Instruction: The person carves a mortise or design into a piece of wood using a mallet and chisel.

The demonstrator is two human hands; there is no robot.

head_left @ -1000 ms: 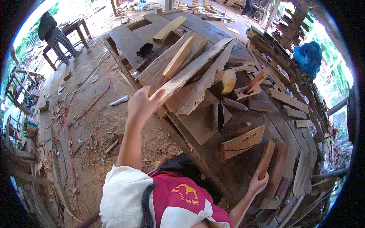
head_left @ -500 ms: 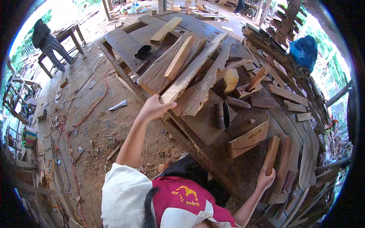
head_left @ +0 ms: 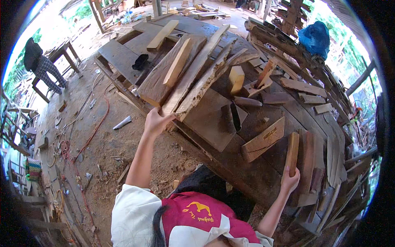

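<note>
My left hand (head_left: 157, 122) is closed round the near end of a long wooden plank (head_left: 196, 68), its thumb laid across toward a rough-edged board (head_left: 205, 82) beside it. Left of the plank lies a broad thick wooden slab (head_left: 156, 87), with a narrow pale wood strip (head_left: 177, 61) resting on top. At the right, my right hand (head_left: 290, 181) grips the lower end of a brown wooden block (head_left: 292, 150), which points away from me. A reddish-brown board (head_left: 306, 164) lies just right of that block.
The worktable (head_left: 205, 127) bears several wood offcuts, among them a flat wedge-shaped piece (head_left: 264, 139) and a pale block (head_left: 236, 79). A blue plastic bag (head_left: 314, 39) sits far right. Another person (head_left: 43, 66) stands far left. Cords (head_left: 96, 133) cross the sawdust-strewn floor.
The view has shifted a little. The rough-edged board now lies closer along the plank, and its angle has changed. My right hand still grips the block, which now stands straighter in view.
</note>
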